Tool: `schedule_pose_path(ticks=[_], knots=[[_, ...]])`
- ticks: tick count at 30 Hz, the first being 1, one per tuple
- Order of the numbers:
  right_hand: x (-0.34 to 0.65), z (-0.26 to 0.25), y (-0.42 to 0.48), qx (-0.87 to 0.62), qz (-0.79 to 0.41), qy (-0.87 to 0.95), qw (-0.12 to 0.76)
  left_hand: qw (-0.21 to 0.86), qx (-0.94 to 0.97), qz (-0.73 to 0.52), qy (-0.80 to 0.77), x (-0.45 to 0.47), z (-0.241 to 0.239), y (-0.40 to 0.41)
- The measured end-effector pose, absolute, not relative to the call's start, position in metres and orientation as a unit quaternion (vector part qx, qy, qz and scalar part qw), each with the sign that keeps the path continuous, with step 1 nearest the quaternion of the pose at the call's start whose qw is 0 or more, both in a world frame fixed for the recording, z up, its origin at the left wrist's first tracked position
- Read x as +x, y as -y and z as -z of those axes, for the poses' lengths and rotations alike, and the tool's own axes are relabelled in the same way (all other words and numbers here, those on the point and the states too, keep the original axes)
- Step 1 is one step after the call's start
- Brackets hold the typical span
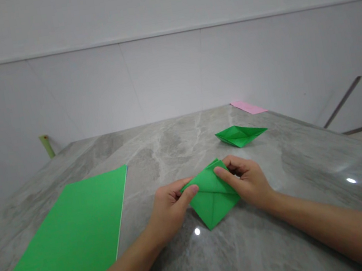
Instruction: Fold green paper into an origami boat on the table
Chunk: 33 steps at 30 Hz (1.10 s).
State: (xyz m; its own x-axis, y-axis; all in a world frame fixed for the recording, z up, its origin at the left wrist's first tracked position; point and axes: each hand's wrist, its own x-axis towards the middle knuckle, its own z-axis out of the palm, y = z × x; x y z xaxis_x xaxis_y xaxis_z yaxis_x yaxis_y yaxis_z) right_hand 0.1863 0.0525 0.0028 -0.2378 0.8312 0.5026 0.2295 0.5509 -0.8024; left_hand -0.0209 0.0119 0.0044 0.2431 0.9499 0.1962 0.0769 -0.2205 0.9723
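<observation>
A folded sheet of green paper [212,194] is held just over the grey marbled tabletop, one corner pointing toward me. Creases run across its face, and layered edges show at its upper corner. My left hand [173,205] pinches its left corner, thumb on top and fingers behind. At the upper right, my right hand [248,180] grips it with the thumb on the front face; the fingertips behind are hidden. Beyond my right hand rests a green paper boat [241,135], apart from both hands.
A stack of green paper [69,235] lies at the left, close to my left forearm. Pink paper [248,107] sits at the far right corner of the marbled table [165,145]. A white wall [164,74] stands behind the table's far edge.
</observation>
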Motion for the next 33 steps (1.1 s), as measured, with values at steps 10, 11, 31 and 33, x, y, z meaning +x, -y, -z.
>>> schedule_pose_path(ticks=[10, 11, 31, 33], knots=[[0.1882, -0.0043, -0.052, -0.373, -0.307, 0.714, 0.507, 0.426, 0.669, -0.457, -0.403, -0.021, -0.0072, -0.0097], [0.1883, -0.0041, -0.0522, -0.375, -0.309, 0.71, 0.51, 0.415, 0.67, -0.463, -0.405, -0.0212, -0.0067, -0.0097], [0.1881, -0.0016, -0.053, -0.372, -0.316, 0.7, 0.521, 0.368, 0.698, -0.456, -0.411, -0.0221, -0.0112, -0.0079], [0.1876, -0.0015, -0.0534, -0.37, -0.313, 0.701, 0.522, 0.368, 0.693, -0.462, -0.414, -0.0216, -0.0108, -0.0071]])
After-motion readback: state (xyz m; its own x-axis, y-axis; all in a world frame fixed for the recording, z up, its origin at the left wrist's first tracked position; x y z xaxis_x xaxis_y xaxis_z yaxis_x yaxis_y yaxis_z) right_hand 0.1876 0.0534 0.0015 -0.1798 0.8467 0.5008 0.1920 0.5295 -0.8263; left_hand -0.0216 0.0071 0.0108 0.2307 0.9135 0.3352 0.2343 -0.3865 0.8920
